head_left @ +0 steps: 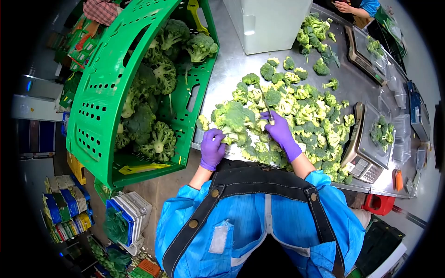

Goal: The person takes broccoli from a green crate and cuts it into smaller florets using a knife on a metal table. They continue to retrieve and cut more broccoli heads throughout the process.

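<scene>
Beside the green crate (98, 88), the left hand (212, 149) grasps a broccoli head (232, 116) by its stem — presumably for steadiness — the right hand (281, 134) clenched round a knife (268, 106).

Broccoli head (233, 116): green, slightly blurred, its pale stem held in the left hand (212, 149). Knife (267, 103): narrow, held in the right hand (281, 135). Loose florets (303, 112) lie heaped around them.

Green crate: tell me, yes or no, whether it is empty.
No, broccoli heads lie inside the crate.
</scene>
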Demonstrator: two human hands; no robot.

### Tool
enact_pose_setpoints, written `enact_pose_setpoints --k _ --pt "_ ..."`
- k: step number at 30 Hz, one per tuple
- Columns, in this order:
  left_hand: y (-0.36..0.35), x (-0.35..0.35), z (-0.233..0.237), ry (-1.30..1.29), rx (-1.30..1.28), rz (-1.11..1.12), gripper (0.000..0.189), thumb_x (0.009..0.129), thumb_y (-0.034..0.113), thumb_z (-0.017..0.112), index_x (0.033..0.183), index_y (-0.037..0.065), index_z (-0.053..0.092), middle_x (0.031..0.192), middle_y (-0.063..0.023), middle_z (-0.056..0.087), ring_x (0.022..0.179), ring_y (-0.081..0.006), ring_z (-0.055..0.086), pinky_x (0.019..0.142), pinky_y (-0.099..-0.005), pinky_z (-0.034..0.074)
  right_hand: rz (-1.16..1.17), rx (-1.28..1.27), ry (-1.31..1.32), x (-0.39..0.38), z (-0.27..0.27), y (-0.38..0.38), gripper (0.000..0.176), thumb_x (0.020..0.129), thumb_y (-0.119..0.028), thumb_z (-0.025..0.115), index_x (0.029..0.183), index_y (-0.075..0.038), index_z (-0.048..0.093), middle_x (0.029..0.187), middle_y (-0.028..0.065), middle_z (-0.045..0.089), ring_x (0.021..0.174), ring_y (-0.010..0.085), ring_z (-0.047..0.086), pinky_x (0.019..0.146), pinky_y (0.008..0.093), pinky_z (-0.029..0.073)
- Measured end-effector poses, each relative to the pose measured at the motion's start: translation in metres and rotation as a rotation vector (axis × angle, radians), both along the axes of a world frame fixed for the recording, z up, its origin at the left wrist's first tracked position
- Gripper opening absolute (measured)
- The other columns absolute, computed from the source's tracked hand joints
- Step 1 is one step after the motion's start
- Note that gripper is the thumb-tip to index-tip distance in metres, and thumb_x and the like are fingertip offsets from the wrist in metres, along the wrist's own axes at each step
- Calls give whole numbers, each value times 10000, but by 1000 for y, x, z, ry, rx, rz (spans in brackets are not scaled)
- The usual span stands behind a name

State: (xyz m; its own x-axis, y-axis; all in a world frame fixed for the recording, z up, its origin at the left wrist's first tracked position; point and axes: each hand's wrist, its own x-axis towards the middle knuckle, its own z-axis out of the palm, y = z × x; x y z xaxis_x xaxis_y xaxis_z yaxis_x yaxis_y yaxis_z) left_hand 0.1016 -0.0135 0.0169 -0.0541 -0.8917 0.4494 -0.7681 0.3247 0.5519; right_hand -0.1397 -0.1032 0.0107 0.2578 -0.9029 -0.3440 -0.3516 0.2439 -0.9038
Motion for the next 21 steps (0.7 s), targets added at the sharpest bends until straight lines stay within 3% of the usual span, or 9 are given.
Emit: enact_pose_setpoints --k 1,2,5,10,14,16,20,21 --pt "-1 1 2 39 11 53 254 589 0 614 834 49 569 908 -106 546 870 -288 542 741 -352 456 -29 -208 126 -3 -10 0 490 718 -111 619 1198 -149 528 1149 98 572 841 196 624 720 311 485" --pt "-2 3 1 39 8 50 254 589 0 614 834 49 569 908 -106 546 870 -288 542 741 -352 456 -32 -211 126 -2 2 1 490 718 -111 619 1198 -149 528 1149 98 572 841 196 624 720 311 485" --pt "-7 14 -1 353 96 55 290 587 -13 677 842 28 545 931 -117 536 850 -248 538 735 -312 443 8 -245 47 8 44 2 609 691 -244 722 1249 -156 494 1218 98 537 1114 212 516 923 307 412" --pt "-10 5 18 350 109 -87 315 590 25 726 846 32 544 920 -114 522 840 -256 535 721 -323 442 94 -145 -163 27 57 -10 656 652 -278 761 1240 -130 509 1169 132 568 1038 196 561 874 299 434" --pt "-6 -7 15 288 106 -112 323 603 59 746 851 25 542 901 -122 512 825 -278 534 712 -340 442 24 -188 38 28 52 -9 517 633 -239 781 1092 -78 606 1001 100 632 886 160 593 802 281 453" --pt "-2 -16 17 329 220 -73 323 610 77 753 850 24 542 898 -127 510 826 -281 532 714 -340 440 -35 -276 139 26 44 -7 484 615 -311 770 1030 -104 633 892 126 649 824 218 625 712 306 481" --pt "0 -29 24 226 194 -38 322 615 104 762 837 29 542 872 -127 511 794 -283 538 676 -337 451 -43 -256 206 31 47 3 475 616 -300 762 1030 -115 620 923 105 633 804 227 624 683 330 486" --pt "-1 -34 29 168 122 -45 314 623 127 762 826 35 541 846 -119 514 776 -280 540 649 -339 453 -38 -458 264 36 40 9 473 616 -271 764 1023 -91 604 930 95 627 790 210 619 689 312 489"
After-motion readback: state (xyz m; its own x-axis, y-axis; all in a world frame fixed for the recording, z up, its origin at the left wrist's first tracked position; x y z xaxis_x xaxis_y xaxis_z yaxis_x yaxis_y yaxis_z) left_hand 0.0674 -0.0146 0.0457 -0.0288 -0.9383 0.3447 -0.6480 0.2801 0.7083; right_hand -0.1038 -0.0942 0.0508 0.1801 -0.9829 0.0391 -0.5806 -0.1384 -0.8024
